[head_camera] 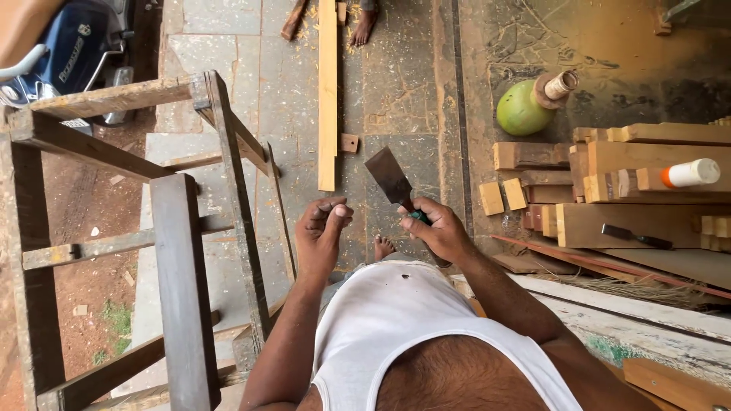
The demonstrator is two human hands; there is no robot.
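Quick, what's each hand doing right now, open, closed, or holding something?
Left hand: fingers curled closed, nothing visible in it.
Right hand: closed on the chisel handle.

I am holding a broad chisel (391,181) by its handle in my right grip (436,228), blade pointing away, while my left grip (321,232) is curling empty beside it, above the stone floor (396,84).

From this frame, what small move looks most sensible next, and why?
Probably bring the left hand across to the chisel: the right hand grips its handle with the blade raised, while the left hand, curled and holding nothing visible, hangs just beside it.
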